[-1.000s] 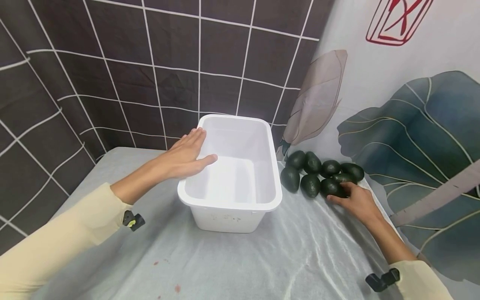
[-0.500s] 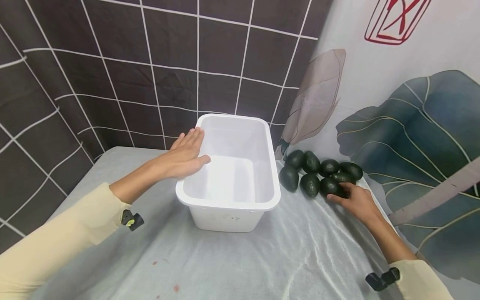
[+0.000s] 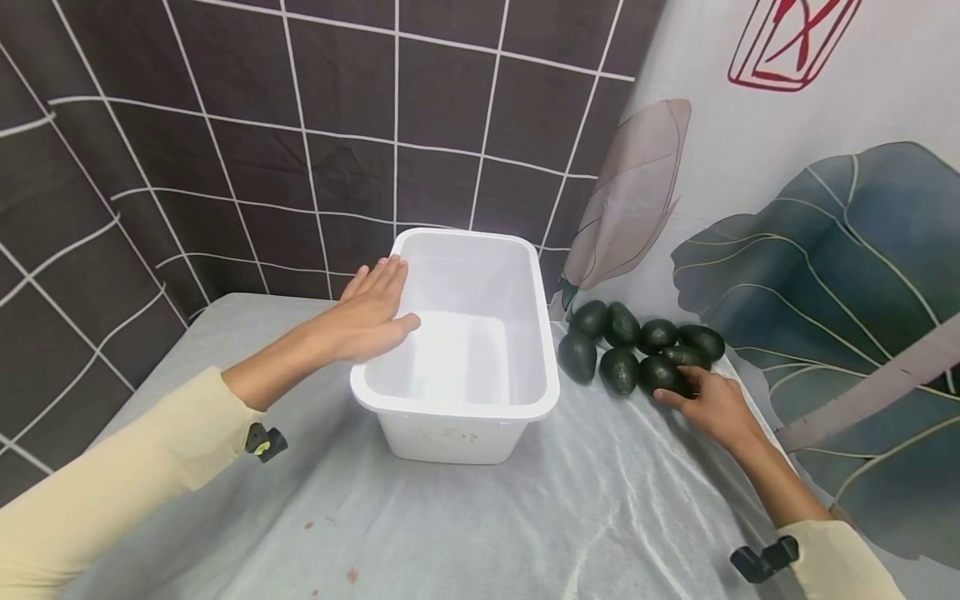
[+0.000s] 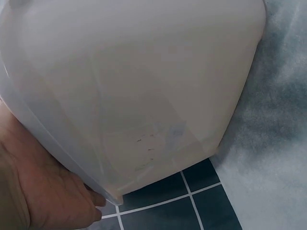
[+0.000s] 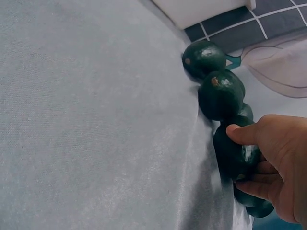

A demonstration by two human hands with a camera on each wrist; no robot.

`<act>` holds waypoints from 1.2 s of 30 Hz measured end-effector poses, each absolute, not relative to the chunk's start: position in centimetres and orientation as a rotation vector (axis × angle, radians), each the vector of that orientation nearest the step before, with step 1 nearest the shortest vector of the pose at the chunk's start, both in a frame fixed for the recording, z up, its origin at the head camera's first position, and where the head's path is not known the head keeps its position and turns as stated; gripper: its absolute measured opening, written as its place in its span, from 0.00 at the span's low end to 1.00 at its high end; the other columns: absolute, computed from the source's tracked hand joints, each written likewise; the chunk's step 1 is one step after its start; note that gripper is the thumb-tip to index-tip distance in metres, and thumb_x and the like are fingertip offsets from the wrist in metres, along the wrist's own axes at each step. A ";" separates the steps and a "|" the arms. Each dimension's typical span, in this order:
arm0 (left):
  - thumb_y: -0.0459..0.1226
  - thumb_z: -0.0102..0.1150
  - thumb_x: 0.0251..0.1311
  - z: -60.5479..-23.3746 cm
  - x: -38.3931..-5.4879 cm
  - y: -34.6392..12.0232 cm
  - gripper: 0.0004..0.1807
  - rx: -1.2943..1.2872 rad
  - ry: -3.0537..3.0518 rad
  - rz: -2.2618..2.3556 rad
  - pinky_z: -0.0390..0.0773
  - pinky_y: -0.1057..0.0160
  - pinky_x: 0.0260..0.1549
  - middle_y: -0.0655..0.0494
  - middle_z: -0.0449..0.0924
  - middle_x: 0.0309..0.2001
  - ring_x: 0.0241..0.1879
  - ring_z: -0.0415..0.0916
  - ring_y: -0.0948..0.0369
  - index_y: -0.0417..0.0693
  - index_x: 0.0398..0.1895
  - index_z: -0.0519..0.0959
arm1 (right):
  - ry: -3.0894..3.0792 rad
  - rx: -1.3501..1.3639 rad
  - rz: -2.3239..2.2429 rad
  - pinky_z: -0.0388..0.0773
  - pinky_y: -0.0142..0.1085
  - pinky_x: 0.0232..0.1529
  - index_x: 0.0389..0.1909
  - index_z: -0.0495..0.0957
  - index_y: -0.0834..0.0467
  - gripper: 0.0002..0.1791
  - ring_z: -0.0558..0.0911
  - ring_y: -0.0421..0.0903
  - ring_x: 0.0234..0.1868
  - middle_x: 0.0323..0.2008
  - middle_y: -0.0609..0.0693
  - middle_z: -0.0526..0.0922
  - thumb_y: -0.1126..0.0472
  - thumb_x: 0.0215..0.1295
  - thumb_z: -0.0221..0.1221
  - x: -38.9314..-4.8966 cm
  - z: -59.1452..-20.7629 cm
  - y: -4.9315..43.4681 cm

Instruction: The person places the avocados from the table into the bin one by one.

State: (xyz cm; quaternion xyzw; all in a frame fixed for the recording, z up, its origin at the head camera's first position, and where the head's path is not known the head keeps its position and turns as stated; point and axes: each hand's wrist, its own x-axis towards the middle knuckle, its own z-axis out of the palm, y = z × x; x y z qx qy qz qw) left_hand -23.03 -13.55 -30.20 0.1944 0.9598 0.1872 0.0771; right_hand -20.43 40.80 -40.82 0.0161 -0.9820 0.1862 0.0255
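A white plastic basin [image 3: 454,411] stands upright on the cloth-covered table. My left hand [image 3: 363,319] lies on the basin's left rim, its fingers straight and the thumb reaching over the inside. From below, the left wrist view shows the basin's outer wall [image 4: 144,96] with the hand [image 4: 53,187] against its edge. To the right, my right hand [image 3: 717,408] holds a dark green avocado [image 3: 663,377], which still sits among the others. In the right wrist view, thumb and fingers pinch this avocado [image 5: 232,151] from opposite sides.
Several more avocados [image 3: 619,372] cluster on the table's right side, close to the basin. A grey cloth [image 3: 465,533] covers the table. Behind rises a dark gridded backdrop [image 3: 442,100]; a leaf-printed sheet [image 3: 817,250] hangs at the right.
My left thumb has drawn back slightly toward the basin's rim. The right hand stays at the same avocado, and the basin and pile keep their places.
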 end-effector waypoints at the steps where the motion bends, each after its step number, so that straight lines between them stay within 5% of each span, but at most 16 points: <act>1: 0.53 0.37 0.83 -30.2 -23.0 -13.5 0.50 0.583 2.874 0.563 0.24 0.39 0.92 0.36 0.24 0.94 0.94 0.21 0.41 0.31 0.92 0.33 | -3.037 0.049 0.574 0.87 0.67 0.56 0.72 0.73 0.81 0.45 0.89 0.77 0.58 0.58 0.80 0.87 0.45 0.76 0.73 -20.4 -40.8 40.8; 6: 0.48 0.38 0.80 -30.5 -23.2 -13.7 0.49 0.596 2.867 0.629 0.26 0.38 0.92 0.35 0.25 0.94 0.94 0.21 0.40 0.31 0.92 0.33 | -3.042 0.046 0.562 0.86 0.68 0.56 0.72 0.73 0.81 0.45 0.88 0.77 0.59 0.58 0.81 0.87 0.45 0.76 0.72 -20.5 -40.8 40.7; 14: 0.30 0.39 0.62 -31.1 -23.8 -14.1 0.53 0.591 2.782 1.008 0.28 0.36 0.92 0.35 0.27 0.94 0.94 0.20 0.40 0.32 0.93 0.36 | -3.046 0.048 0.552 0.85 0.67 0.54 0.72 0.73 0.81 0.44 0.88 0.77 0.58 0.57 0.80 0.87 0.45 0.77 0.72 -20.6 -40.8 40.9; 24: 0.26 0.44 0.61 -31.6 -23.4 -13.8 0.54 0.404 2.678 1.407 0.30 0.41 0.93 0.49 0.29 0.95 0.95 0.25 0.48 0.41 0.95 0.42 | -3.054 0.044 0.554 0.86 0.67 0.54 0.72 0.73 0.81 0.44 0.88 0.77 0.58 0.58 0.80 0.87 0.45 0.77 0.71 -20.9 -41.0 40.9; 36: 0.27 0.45 0.61 -31.1 -23.6 -16.6 0.55 0.367 2.678 1.378 0.31 0.39 0.93 0.47 0.29 0.95 0.95 0.26 0.48 0.44 0.95 0.41 | -3.043 0.058 0.521 0.85 0.68 0.53 0.70 0.75 0.80 0.43 0.88 0.77 0.56 0.55 0.79 0.88 0.45 0.77 0.72 -20.8 -40.9 40.8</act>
